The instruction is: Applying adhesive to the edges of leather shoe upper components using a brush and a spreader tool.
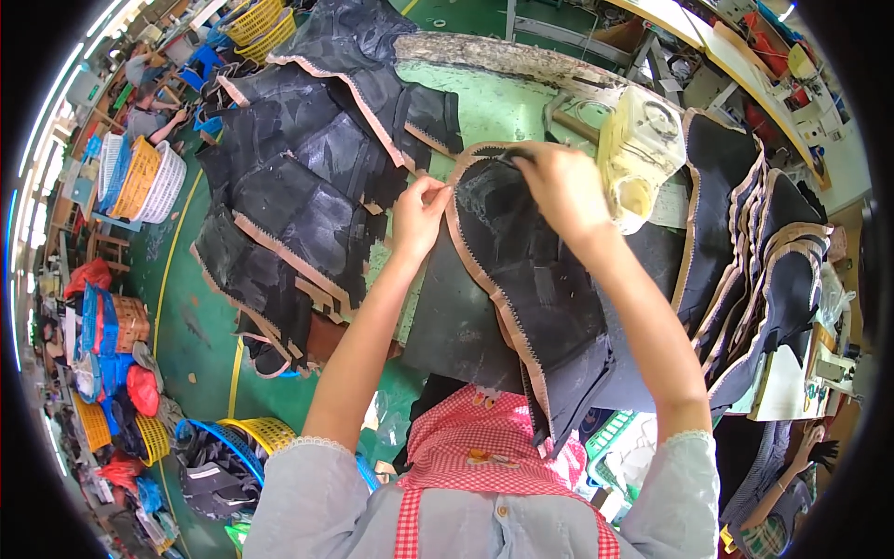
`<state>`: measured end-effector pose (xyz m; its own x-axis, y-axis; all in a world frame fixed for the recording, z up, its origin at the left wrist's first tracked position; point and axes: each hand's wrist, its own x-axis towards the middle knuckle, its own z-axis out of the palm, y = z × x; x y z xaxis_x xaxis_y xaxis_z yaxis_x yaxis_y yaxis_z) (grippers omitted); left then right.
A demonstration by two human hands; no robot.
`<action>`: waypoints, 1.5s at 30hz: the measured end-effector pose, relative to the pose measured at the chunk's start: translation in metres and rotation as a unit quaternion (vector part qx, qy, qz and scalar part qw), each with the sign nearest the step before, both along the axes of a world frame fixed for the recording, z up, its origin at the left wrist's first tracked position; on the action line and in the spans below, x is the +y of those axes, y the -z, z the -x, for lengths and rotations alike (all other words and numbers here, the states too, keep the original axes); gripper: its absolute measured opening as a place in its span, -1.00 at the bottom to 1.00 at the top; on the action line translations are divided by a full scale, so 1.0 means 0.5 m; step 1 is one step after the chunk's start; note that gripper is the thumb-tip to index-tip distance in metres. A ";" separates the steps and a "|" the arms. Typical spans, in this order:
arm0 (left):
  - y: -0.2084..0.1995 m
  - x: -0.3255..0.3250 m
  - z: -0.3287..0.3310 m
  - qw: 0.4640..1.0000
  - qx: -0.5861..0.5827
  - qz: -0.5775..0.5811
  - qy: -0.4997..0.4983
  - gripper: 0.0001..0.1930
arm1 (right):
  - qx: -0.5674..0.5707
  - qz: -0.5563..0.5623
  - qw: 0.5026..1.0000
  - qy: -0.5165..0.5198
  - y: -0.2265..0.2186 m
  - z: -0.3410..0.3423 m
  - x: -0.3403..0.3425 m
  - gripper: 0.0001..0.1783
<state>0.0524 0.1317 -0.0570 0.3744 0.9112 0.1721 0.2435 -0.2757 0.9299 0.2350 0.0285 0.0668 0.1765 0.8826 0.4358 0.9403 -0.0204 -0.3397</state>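
Though streaky, black fabric between fingers

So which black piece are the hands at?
The top middle piece, edge at the left hand, right hand over it; the others lie piled left and right.
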 end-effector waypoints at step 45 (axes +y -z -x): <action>-0.133 -0.189 0.101 0.930 0.108 0.295 0.189 -0.85 | 0.275 0.186 0.939 -0.085 -0.012 -0.065 -0.189 -0.79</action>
<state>0.0020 0.0373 0.0094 0.6557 0.6187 -0.4327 0.4320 0.1627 0.8871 0.2675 -0.0659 0.0726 0.1284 0.9914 -0.0243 0.6244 -0.0998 -0.7747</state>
